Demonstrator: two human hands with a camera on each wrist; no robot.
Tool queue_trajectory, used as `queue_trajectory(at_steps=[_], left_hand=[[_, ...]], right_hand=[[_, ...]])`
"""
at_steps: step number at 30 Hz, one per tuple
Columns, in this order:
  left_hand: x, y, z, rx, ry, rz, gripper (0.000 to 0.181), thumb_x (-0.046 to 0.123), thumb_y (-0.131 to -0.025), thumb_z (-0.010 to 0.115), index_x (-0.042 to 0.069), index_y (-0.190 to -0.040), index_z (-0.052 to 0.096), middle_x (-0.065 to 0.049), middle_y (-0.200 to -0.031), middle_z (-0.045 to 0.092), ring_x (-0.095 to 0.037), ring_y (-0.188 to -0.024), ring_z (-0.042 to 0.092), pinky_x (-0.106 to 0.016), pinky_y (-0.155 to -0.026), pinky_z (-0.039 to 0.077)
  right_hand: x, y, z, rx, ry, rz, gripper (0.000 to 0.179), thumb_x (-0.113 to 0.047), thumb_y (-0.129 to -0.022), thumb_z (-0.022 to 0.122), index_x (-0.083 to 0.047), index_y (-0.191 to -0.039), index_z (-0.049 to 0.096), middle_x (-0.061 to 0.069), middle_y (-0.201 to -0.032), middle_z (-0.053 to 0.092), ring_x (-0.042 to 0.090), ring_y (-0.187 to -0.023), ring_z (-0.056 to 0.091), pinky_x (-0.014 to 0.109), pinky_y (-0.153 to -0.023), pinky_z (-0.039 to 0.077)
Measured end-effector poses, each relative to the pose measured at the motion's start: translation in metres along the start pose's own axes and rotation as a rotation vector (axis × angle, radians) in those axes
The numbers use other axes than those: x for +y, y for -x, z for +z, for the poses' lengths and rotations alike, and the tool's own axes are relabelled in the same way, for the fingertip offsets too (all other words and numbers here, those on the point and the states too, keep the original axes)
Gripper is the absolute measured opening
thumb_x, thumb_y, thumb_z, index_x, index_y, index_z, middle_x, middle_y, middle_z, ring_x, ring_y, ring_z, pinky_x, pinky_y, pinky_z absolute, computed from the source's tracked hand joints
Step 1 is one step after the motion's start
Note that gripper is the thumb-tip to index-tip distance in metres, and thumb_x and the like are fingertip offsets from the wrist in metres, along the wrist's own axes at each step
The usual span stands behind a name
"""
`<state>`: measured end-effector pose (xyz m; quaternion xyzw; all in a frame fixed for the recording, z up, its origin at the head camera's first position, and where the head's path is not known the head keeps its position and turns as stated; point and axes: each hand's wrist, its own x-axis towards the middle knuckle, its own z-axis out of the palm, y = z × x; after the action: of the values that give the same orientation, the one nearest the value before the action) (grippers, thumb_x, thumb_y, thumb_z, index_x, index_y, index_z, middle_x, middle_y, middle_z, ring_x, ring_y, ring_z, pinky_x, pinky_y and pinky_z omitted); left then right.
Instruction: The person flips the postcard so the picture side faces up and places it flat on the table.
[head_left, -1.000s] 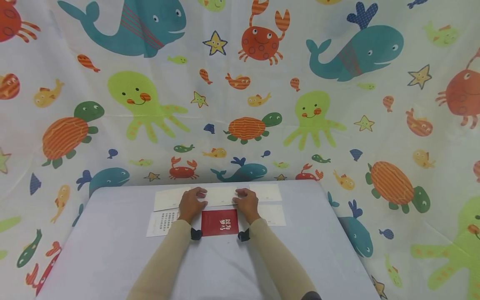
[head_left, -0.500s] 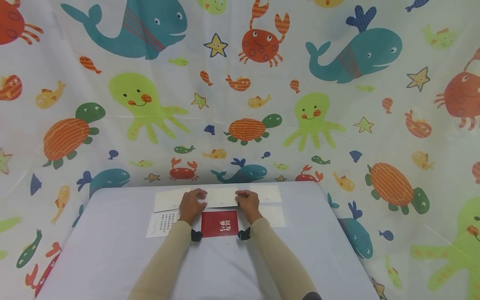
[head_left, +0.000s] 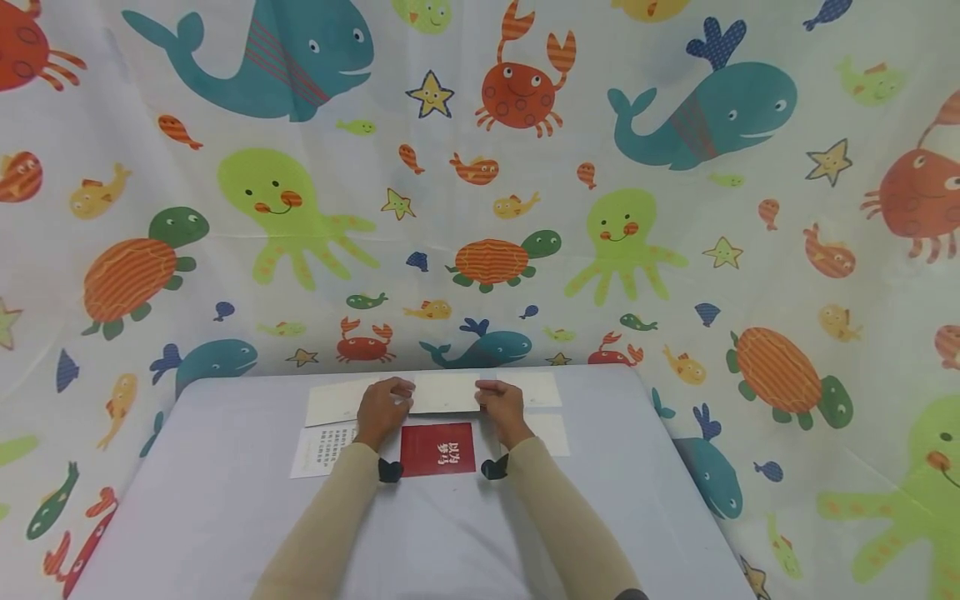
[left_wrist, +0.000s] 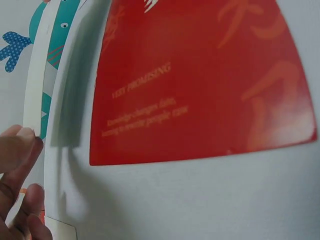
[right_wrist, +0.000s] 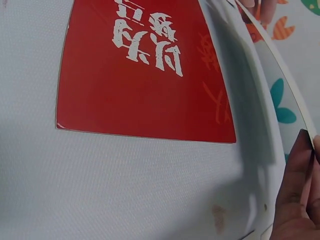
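A cream-white card (head_left: 447,393) spans the gap between my two hands, raised a little off the table with a dark shadow under its near edge. My left hand (head_left: 381,412) pinches its left end; the left wrist view shows thumb and fingertips on the thin card edge (left_wrist: 35,85). At the other end my right hand (head_left: 506,412) pinches it between thumb and fingers, seen at the border of the right wrist view. Below the hands, a red card (head_left: 437,450) with white characters lies flat, between the two wrists.
More cream cards lie flat at the back left (head_left: 333,403) and back right (head_left: 542,390). In front of them are a card printed with dark characters (head_left: 318,452) and a plain white card (head_left: 549,435). Behind the white table (head_left: 225,500) hangs a sea-animal curtain (head_left: 420,225).
The cream card's near edge has come up, and the shadow below it has widened. My right hand has shifted slightly to the right; the left hand has hardly moved.
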<state>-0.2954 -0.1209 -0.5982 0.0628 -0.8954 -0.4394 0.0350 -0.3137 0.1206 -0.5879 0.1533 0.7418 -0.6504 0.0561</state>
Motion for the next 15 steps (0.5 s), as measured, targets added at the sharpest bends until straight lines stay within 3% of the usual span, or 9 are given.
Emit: queue_trajectory(at_steps=[10,15], left_hand=[[-0.0015,-0.0048,-0.0051,-0.022,-0.011,0.006,0.026,0.011,-0.1,0.069,0.015,-0.125,0.077,-0.011,-0.124,0.077,-0.033,-0.112,0.067,-0.054,-0.103,0.052],[-0.001,-0.0035,-0.009,-0.022,0.03,0.016,0.026,0.009,-0.099,0.07,0.014,-0.124,0.078,-0.012,-0.121,0.078,-0.033,-0.106,0.068,-0.053,-0.099,0.053]], right_hand=[[-0.0036,-0.0013,-0.0017,-0.049,-0.003,0.012,0.024,-0.01,-0.1,0.073,-0.017,-0.122,0.078,0.007,-0.122,0.077,0.022,-0.111,0.073,0.04,-0.102,0.059],[-0.0052,-0.0006,-0.004,-0.084,0.003,-0.01,0.027,-0.01,-0.101,0.072,-0.016,-0.126,0.075,0.008,-0.124,0.076,0.022,-0.111,0.072,0.038,-0.1,0.06]])
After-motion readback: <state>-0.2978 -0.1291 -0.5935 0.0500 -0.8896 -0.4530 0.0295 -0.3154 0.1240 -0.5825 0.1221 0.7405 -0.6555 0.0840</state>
